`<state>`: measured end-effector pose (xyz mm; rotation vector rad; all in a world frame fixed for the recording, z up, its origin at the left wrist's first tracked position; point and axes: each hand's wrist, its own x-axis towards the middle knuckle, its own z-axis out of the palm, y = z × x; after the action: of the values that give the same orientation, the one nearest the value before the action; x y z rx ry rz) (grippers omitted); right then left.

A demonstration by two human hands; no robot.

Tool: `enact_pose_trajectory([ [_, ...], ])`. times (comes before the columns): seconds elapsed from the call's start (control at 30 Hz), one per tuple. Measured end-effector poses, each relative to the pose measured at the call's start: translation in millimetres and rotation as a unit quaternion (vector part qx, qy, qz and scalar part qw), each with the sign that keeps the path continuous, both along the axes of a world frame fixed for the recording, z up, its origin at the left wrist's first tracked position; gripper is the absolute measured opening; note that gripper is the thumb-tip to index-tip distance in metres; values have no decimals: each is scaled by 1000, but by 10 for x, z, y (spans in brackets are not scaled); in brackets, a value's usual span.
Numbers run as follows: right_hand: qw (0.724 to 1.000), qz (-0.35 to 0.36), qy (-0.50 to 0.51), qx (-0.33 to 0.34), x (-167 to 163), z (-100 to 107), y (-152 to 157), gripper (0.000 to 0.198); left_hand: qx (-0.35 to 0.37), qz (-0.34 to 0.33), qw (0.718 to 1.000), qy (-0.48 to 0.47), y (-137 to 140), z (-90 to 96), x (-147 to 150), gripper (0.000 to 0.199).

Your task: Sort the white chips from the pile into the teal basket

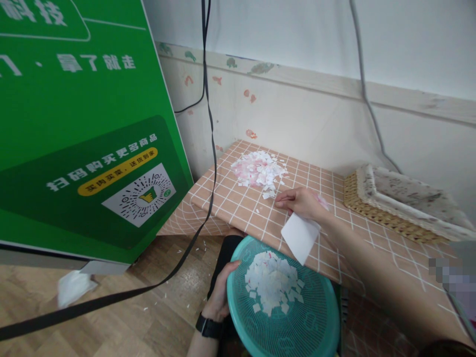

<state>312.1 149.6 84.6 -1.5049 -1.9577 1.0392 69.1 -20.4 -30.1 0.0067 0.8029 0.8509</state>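
My left hand (223,287), with a black watch on its wrist, grips the left rim of a teal plastic colander (316,317). Inside the colander lies a mound of small torn white paper pieces (271,280), with a few reddish bits among them. Over the table, my right hand (301,202) has its fingers drawn together, pointing left; whatever sits between them is hidden. Just left of its fingertips is a pile of white and pinkish paper scraps (258,169). A square white sheet of paper (301,235) lies below the right hand, near the table edge.
The table (238,198) has a brown checked cloth. A wicker basket with a fabric lining (401,206) stands on the right. At left is a green cabinet (92,109); a black strap (212,148) hangs across the view. Scraps and a white bag (74,287) lie on the floor.
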Motion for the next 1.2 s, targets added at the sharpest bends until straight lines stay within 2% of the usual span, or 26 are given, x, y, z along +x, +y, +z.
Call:
enact_pose_trajectory([
  [0.13,999,-18,-32,30,-30,66,-35,26,-1,-1,1000,-8,2,0,5,24],
  [0.37,1000,24,16,-1,-19,32,-21,26,2,-2,1000,-11,-21,-7,0,24],
  [0.63,999,-6,-30,24,-19,18,-64,33,-3,-3,1000,-16,-15,-44,2,24],
  [0.73,998,6,-60,26,19,64,-95,29,0,-2,1000,-13,-16,-38,3,25],
  [0.9,989,21,-123,73,167,110,-106,17,3,1,1000,0,-20,-44,1,25],
  [1.07,986,20,-155,53,274,150,-95,22,7,-1,1000,11,-18,-47,-3,26],
  [1.2,981,20,-191,30,347,302,-102,23,5,0,1000,9,-14,-32,-13,23],
])
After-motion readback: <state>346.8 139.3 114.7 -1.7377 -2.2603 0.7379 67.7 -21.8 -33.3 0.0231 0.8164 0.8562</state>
